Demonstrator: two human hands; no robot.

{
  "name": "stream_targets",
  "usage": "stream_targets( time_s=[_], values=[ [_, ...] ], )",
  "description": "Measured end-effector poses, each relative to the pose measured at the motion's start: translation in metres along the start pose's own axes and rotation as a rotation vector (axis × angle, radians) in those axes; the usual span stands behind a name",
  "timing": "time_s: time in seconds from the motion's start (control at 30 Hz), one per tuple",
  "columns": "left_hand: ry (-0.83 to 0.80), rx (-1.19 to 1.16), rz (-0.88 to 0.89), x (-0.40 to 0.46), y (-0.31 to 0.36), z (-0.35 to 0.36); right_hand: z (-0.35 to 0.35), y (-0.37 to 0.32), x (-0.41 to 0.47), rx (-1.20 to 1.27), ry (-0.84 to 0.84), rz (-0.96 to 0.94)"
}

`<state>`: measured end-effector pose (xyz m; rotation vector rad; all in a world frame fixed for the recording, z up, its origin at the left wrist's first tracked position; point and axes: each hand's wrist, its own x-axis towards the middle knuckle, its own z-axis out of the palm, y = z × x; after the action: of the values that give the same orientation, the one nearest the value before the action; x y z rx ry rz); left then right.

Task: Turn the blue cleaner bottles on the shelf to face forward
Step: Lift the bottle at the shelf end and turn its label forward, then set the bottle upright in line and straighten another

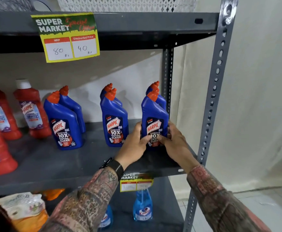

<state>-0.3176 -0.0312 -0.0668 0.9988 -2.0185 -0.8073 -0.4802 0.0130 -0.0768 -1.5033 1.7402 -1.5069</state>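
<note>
Item 1, nearest: left hand (133, 144) and right hand (173, 141), patterned sleeves, both wrapped around the lower body of the right-hand blue plastic cleaner bottle with orange angled cap (154, 118). It stands upright at the right end of the dark grey metal shelf (53, 163), label to the front; turn judged done or nearly so.

Item 2: middle blue plastic cleaner bottle (114, 124), label forward, untouched.

Item 3: left blue plastic cleaner bottle (62, 126), label forward but angled slightly; may want a small correction.

Item 4, behind: three rear blue bottles, one behind each front bottle, labels hidden; facing cannot be told.

Item 5, far left: red plastic cleaner bottles with white caps (31, 111), outside the task.

Status: front row largely complete.
</note>
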Motion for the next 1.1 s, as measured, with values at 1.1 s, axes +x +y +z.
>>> stream_targets(
  time_s=[1.1],
  values=[
    [0.062,-0.059,0.011,-0.037,0.009,0.021,-0.005,0.032,-0.068,-0.419,0.276,-0.158]
  ],
)
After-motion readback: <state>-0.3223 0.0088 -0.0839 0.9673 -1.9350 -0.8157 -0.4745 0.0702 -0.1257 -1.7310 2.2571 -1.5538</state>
